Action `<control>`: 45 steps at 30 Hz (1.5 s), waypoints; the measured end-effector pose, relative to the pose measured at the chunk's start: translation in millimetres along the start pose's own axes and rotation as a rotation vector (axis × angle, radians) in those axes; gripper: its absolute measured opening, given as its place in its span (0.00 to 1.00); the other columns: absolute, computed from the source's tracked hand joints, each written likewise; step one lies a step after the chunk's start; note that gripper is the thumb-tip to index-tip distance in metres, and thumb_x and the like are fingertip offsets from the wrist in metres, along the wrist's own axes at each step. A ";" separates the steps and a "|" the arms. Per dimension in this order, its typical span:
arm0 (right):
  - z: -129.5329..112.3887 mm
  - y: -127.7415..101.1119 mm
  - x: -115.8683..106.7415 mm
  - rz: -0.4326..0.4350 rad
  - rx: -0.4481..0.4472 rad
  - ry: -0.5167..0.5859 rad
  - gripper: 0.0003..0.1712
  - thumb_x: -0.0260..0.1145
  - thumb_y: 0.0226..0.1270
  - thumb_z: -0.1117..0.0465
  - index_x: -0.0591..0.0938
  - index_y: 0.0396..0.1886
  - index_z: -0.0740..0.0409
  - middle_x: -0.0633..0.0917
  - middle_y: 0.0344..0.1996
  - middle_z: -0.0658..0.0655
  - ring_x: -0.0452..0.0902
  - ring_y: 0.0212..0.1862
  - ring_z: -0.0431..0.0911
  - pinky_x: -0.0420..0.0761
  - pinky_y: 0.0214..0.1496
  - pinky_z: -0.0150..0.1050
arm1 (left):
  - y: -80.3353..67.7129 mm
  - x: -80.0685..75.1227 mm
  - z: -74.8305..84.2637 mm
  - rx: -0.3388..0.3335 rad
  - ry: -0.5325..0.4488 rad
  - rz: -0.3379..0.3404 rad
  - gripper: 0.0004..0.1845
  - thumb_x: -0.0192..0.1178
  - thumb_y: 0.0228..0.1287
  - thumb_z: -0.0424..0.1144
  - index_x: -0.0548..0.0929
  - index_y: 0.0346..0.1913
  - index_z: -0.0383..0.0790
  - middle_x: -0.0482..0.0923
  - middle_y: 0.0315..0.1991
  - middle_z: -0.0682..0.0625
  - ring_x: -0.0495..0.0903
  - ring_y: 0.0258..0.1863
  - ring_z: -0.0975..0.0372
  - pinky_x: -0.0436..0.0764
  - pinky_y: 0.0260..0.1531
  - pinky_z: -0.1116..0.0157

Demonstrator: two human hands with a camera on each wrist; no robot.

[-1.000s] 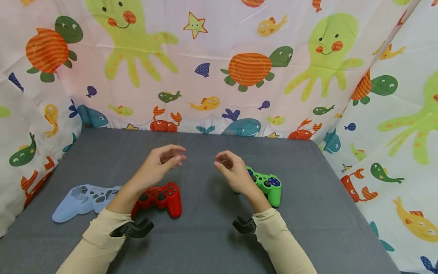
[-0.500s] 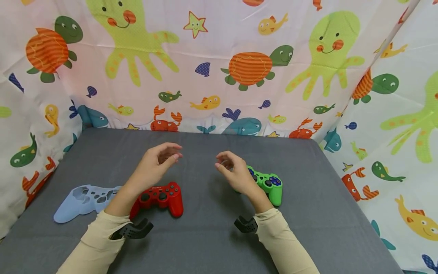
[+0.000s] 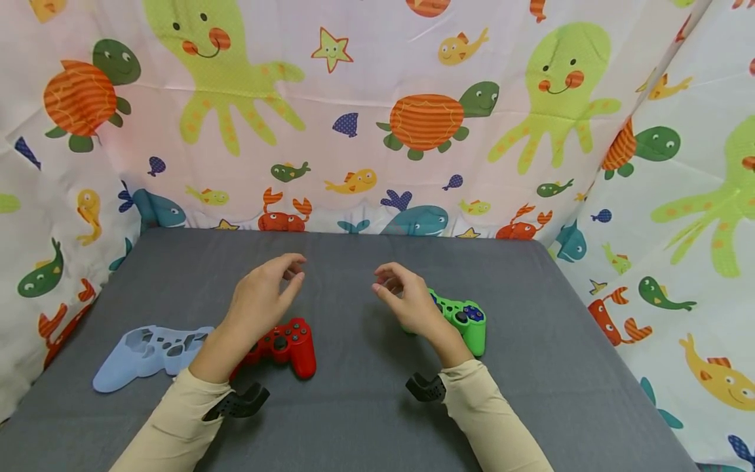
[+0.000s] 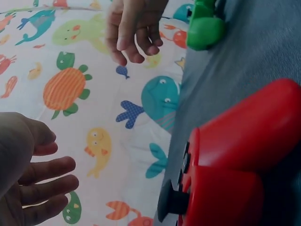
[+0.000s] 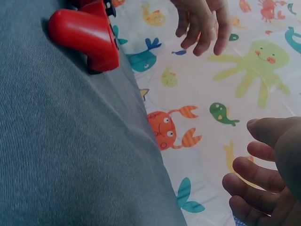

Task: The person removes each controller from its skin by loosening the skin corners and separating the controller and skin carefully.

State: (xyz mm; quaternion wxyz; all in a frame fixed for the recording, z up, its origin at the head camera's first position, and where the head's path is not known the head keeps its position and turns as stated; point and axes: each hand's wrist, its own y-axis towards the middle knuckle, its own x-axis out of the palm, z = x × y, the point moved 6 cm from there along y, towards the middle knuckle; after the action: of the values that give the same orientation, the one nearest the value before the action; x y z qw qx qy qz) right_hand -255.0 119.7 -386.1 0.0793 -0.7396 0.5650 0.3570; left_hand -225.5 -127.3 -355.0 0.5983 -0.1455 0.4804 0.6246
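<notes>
Raised over the table, my left hand (image 3: 259, 295) has loosely bent fingers and holds nothing. Below its wrist lies a red game controller (image 3: 299, 347), its left part hidden by my forearm; in the left wrist view the red controller (image 4: 235, 155) looms close with a black thumbstick. My right hand (image 3: 407, 298), also holding nothing, hovers with relaxed fingers just left of a green game controller (image 3: 472, 324) with dark blue buttons, and covers part of it. At the left lies a light blue silicone controller cover (image 3: 141, 354) with cut-out holes, partly behind my left forearm.
A dark grey cloth covers the table (image 3: 366, 406). Behind and beside it hangs a white curtain (image 3: 366, 78) printed with sea animals. A black strap device (image 3: 238, 401) sits on my left wrist, another black device (image 3: 426, 388) on my right.
My left hand has drifted a little left and turned, its fingers pointing more upward. The right hand stays almost in place. The controllers and the cover have not been moved.
</notes>
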 end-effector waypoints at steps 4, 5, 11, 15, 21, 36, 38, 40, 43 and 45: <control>1.8 -0.6 -1.8 0.007 0.001 -0.055 0.14 0.64 0.75 0.58 0.80 0.55 0.57 0.86 0.46 0.59 0.83 0.43 0.50 0.82 0.51 0.50 | -0.4 -0.2 1.2 0.060 0.098 0.056 0.14 0.63 0.70 0.37 0.83 0.56 0.39 0.87 0.42 0.45 0.82 0.32 0.56 0.80 0.26 0.58; 2.4 -0.9 -2.1 0.010 0.003 -0.071 0.14 0.64 0.74 0.58 0.80 0.55 0.57 0.86 0.46 0.59 0.83 0.43 0.50 0.82 0.52 0.52 | -0.5 -0.3 1.5 0.074 0.120 0.070 0.14 0.64 0.69 0.37 0.83 0.56 0.39 0.87 0.42 0.45 0.81 0.30 0.56 0.79 0.25 0.59; 5.2 -0.9 -2.8 0.024 0.004 -0.183 0.15 0.65 0.74 0.57 0.80 0.55 0.57 0.85 0.47 0.60 0.82 0.46 0.52 0.82 0.53 0.53 | -1.3 1.8 -1.4 0.098 0.212 0.105 0.16 0.67 0.67 0.37 0.83 0.55 0.37 0.87 0.42 0.42 0.83 0.33 0.51 0.82 0.29 0.55; 5.6 -1.1 -4.7 0.048 -0.015 -0.293 0.17 0.66 0.73 0.56 0.80 0.57 0.56 0.85 0.50 0.59 0.81 0.51 0.53 0.81 0.55 0.51 | -1.6 2.7 -2.1 0.098 0.242 0.113 0.17 0.66 0.67 0.39 0.83 0.56 0.36 0.86 0.49 0.40 0.84 0.44 0.47 0.85 0.39 0.50; 5.8 -0.2 -8.6 0.098 -0.037 -0.421 0.22 0.69 0.70 0.55 0.80 0.61 0.55 0.82 0.59 0.58 0.75 0.63 0.55 0.77 0.65 0.53 | -2.5 2.9 -2.8 0.101 0.260 0.129 0.19 0.67 0.66 0.41 0.83 0.57 0.36 0.83 0.54 0.39 0.80 0.56 0.45 0.83 0.49 0.46; 3.0 0.9 -15.5 0.108 -0.041 -0.426 0.26 0.70 0.70 0.54 0.78 0.64 0.55 0.80 0.62 0.61 0.72 0.67 0.57 0.73 0.68 0.56 | -2.1 5.2 -2.2 0.061 0.265 0.052 0.29 0.67 0.67 0.45 0.76 0.67 0.39 0.73 0.66 0.36 0.72 0.65 0.43 0.79 0.54 0.42; 3.1 0.3 -19.0 0.117 -0.032 -0.425 0.26 0.70 0.69 0.54 0.78 0.65 0.55 0.79 0.62 0.61 0.71 0.67 0.58 0.73 0.68 0.56 | -2.2 7.3 0.4 0.065 0.265 0.038 0.31 0.67 0.66 0.46 0.74 0.70 0.40 0.71 0.69 0.36 0.71 0.66 0.43 0.79 0.55 0.42; 3.9 0.1 -22.3 0.123 -0.024 -0.429 0.27 0.70 0.69 0.54 0.78 0.65 0.55 0.79 0.63 0.62 0.71 0.68 0.58 0.73 0.69 0.57 | -2.5 9.4 3.1 0.073 0.264 0.028 0.34 0.67 0.66 0.47 0.72 0.72 0.41 0.69 0.71 0.36 0.69 0.68 0.43 0.79 0.56 0.42; 5.1 0.2 -27.5 0.125 -0.015 -0.448 0.29 0.71 0.69 0.53 0.77 0.66 0.56 0.78 0.64 0.63 0.70 0.69 0.59 0.72 0.70 0.57 | -2.7 13.2 6.0 0.088 0.271 0.019 0.37 0.67 0.66 0.49 0.68 0.75 0.43 0.64 0.74 0.35 0.67 0.70 0.43 0.78 0.57 0.42; 6.0 0.3 -30.5 0.123 -0.012 -0.462 0.31 0.71 0.68 0.52 0.76 0.67 0.56 0.78 0.64 0.63 0.69 0.69 0.60 0.71 0.70 0.58 | -3.1 15.8 7.0 0.096 0.278 0.011 0.40 0.68 0.65 0.51 0.66 0.76 0.44 0.61 0.76 0.35 0.65 0.72 0.42 0.77 0.59 0.42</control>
State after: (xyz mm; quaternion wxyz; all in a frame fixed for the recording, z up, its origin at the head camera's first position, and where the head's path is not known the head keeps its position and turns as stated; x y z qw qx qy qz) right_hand -261.1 146.4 -371.5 0.1800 -0.6028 0.5738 0.5244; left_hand -223.9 -112.9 -364.9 0.5289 -0.1991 0.5885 0.5781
